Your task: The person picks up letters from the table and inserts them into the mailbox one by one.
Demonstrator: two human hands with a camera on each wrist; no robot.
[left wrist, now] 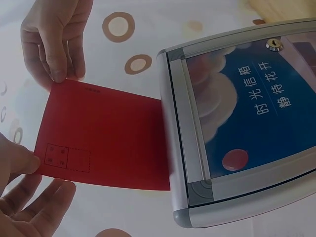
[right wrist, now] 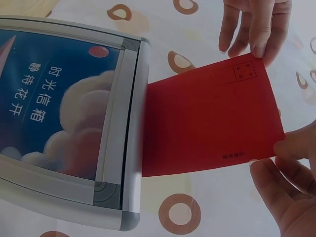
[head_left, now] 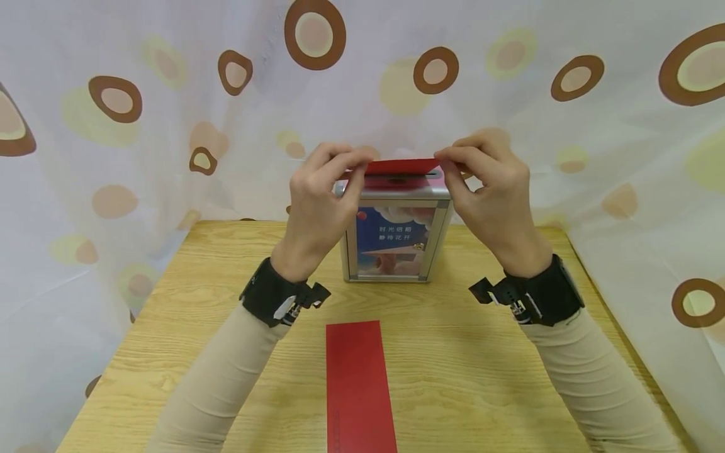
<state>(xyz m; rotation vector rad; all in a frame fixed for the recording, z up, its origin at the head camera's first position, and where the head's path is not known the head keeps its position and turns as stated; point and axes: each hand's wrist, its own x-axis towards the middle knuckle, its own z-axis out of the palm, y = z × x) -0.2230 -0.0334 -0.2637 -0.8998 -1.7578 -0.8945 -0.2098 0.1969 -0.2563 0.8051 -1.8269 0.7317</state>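
Head view: fingers of left hand (head_left: pixel 323 198) and right hand (head_left: pixel 493 189), each pinching an upper corner of one red envelope (left wrist: pixel 108 136) against the thumb. Envelope: upright, printed squares (left wrist: pixel 57 156) near one corner; lower end at the slot (head_left: pixel 433 175) in the box's top; depth of entry cannot be told. Box (head_left: pixel 393 248): silver frame (head_left: pixel 351 245), blue picture panel (left wrist: pixel 237 138), white lettering (left wrist: pixel 255 93), round lock (left wrist: pixel 274 45); standing on the bench (head_left: pixel 464 365). Second envelope (head_left: pixel 359 384): red, flat on the bench, nearer the person. Wrist bands (head_left: pixel 265 292): black, one per arm. Sleeves (head_left: pixel 221 377): beige. Backdrop (head_left: pixel 362 94): pale sheet, brown-ringed circles.
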